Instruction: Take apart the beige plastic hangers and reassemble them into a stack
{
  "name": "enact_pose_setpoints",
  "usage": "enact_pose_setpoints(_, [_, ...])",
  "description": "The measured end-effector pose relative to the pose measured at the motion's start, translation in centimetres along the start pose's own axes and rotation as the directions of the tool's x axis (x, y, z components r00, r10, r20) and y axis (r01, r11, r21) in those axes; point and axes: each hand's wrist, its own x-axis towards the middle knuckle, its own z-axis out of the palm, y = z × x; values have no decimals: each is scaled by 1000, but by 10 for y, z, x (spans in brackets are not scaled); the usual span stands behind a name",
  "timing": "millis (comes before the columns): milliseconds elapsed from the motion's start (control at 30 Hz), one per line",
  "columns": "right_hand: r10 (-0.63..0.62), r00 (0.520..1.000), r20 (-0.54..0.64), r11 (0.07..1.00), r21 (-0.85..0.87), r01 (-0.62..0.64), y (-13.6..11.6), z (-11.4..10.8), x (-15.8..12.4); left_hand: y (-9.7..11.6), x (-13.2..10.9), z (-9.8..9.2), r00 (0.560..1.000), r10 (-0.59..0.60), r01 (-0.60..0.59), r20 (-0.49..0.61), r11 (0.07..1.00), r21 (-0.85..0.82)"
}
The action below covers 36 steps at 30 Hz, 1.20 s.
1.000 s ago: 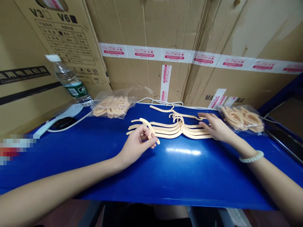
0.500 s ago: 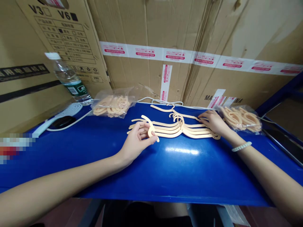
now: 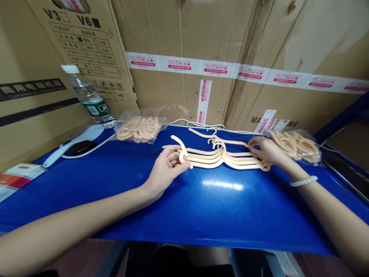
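Note:
My left hand (image 3: 167,167) is closed around a small cream hanger (image 3: 179,143) that appears folded, one curved arm pointing up and to the left. Behind and to the right of it, several opened cream hangers (image 3: 207,164) lie in an overlapping row, hooks toward the back. A separate hanger (image 3: 230,141) rests flat beyond that row. The fingers of my right hand (image 3: 265,149) pinch the right end of this farther hanger; the fingertips partly cover it.
Clear bags of folded hangers lie at back left (image 3: 140,129) and right (image 3: 296,145). A water bottle (image 3: 96,105), a hairbrush (image 3: 86,134), a black mouse-like object (image 3: 82,147) and a white cable (image 3: 198,125) sit along the back. Cardboard boxes (image 3: 173,34) wall the blue table (image 3: 201,215).
The view has shifted slightly, so most things appear a little farther right. My left hand has tilted the folded hanger a little. My right hand stays at the far hanger's end.

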Motion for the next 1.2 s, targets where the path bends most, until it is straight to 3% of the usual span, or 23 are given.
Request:
enact_pose_setpoints(233, [-5,997,-73,986,165,17,-14,-11,-7,-4,3,-6,1000,13,-14,17,999,49])
enact_pose_setpoints(467, [-44,997,-61,998,42,46,-9,-36,-16,1,7,-9,999,34,-34,-14,999,12])
enact_pose_setpoints(667, [-58,996,-71,991,120,66,-4,-50,-22,7,13,-9,999,7,-7,-37,1000,-11])
enact_pose_setpoints(833, [8,995,-99,971,239,16,-8,-55,-25,11,20,-11,1000,-7,10,20,991,-132])
enact_pose_setpoints(1200, [-99,985,-144,929,341,144,-19,-59,-27,15,20,-10,986,-91,128,137,948,-292])
